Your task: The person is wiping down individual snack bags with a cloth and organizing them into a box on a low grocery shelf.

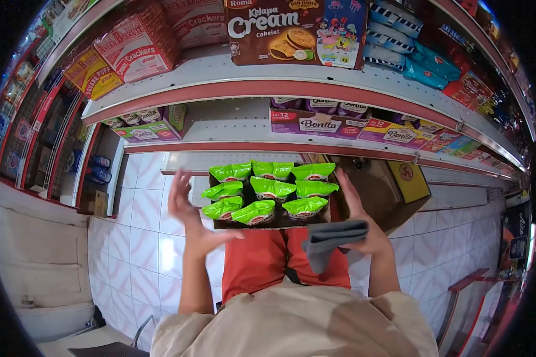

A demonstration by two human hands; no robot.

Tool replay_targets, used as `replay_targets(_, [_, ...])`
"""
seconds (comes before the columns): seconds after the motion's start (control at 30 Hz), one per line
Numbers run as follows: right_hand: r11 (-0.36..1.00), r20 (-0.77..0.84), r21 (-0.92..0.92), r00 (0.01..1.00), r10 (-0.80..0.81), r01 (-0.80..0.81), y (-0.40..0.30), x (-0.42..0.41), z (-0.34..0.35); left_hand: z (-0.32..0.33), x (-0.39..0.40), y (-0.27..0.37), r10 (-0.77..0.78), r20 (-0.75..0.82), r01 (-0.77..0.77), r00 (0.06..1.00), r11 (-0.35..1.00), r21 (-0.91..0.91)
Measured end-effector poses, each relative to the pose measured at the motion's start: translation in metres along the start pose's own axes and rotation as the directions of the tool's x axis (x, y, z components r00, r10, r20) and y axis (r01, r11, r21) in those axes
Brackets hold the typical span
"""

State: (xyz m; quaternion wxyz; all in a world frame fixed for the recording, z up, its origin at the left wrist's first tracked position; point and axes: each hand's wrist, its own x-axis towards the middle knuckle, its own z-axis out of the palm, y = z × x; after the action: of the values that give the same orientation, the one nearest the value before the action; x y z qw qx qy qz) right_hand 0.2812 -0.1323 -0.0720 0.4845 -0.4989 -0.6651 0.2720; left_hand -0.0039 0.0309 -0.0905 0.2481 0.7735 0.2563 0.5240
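Observation:
An open cardboard box (303, 225) holding several bright green snack packets (272, 188) is in front of me, above my lap. My left hand (198, 218) is beside the box's left side, fingers spread and slightly blurred, with nothing in it. On the right, my right hand (366, 227) has its fingers along the box's right side and holds a folded dark grey cloth (335, 238) by the thumb. The cloth hangs down over the red trousers. What bears the box's weight from below is hidden.
Ahead is a shelf (232, 129) with Bonita boxes (319, 126) and a green Bonita box (149, 130). The shelf above carries a large Roma biscuit carton (295, 33) and cracker packs (136, 47). A larger brown carton (384, 196) stands right of the held box, over the tiled floor (143, 223).

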Motion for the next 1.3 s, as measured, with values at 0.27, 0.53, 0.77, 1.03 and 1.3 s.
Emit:
replay_targets(0.27, [0.696, 0.375, 0.222, 0.719, 0.586, -0.683, 0.001, 0.027, 0.009, 0.002, 0.026, -0.011, -0.257, 0.536, 0.286, 0.804, 0.958, 0.03])
replay_targets(0.53, [0.891, 0.148, -0.453, 0.987, 0.064, 0.01, -0.007, 0.041, 0.023, 0.004, 0.028, 0.015, -0.146, 0.442, 0.048, 0.885, 0.973, 0.226])
replay_targets(0.77, [0.91, 0.181, -0.409, 0.983, 0.01, 0.066, 0.004, 0.029, 0.02, 0.01, 0.015, 0.009, -0.17, 0.409, 0.139, 0.897, 0.985, 0.104])
replay_targets(1.03, [0.407, -0.416, 0.863, 0.878, 0.235, 0.3, 0.006, -0.036, -0.033, 0.019, 0.012, 0.008, -0.136, 0.342, 0.097, 0.93, 0.987, 0.13])
replay_targets(1.3, [0.928, -0.574, 0.292, 0.734, 0.363, -0.231, -0.015, -0.049, -0.076, 0.024, 0.011, 0.007, -0.111, 0.335, 0.061, 0.936, 0.986, 0.155])
